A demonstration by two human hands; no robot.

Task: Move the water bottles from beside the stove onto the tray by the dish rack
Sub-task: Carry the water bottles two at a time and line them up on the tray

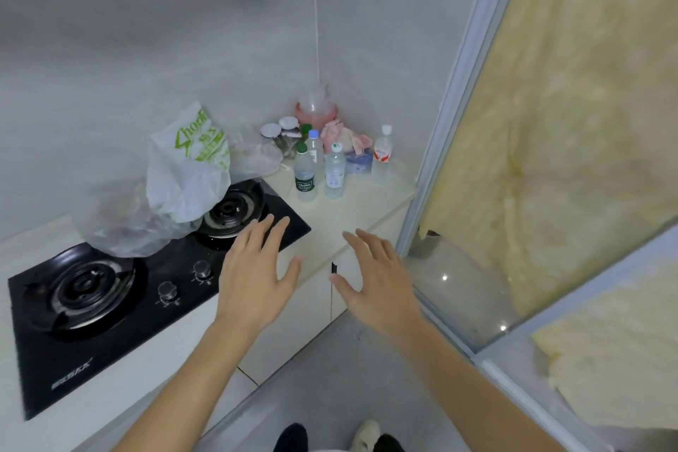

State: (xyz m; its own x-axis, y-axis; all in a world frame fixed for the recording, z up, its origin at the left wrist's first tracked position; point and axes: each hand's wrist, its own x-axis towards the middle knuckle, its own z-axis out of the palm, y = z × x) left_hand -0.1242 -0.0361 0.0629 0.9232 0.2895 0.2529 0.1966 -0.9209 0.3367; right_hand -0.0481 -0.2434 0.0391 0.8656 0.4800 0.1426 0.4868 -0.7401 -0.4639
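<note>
Bare skin fills the near field: my left hand (257, 279) and right hand (374, 283) both hover with fingers spread wide, holding nothing, over the front edge of the pale cream stone counter (352, 209). My left hand covers part of the black glass two-burner gas stove (110, 305), hiding its near right corner. Beyond it, a white plastic shopping bag with green lettering (187, 165) and a clear crumpled plastic bag (124, 224) sit on the stove, covering much of the far burner; I cannot tell what is inside them.

Further back, right of the stove, stand the clear plastic water bottles: one with a green cap and green label (305, 172), one with a white cap and pale label (334, 171), a taller blue-capped one (314, 147) just behind them, and one with a red-and-white label (382, 154) off to the right. In the far corner, a blurred pink container (316, 110), white-lidded jars (280, 130) and pink crumpled wrapping (341, 138) are hard to make out.
</note>
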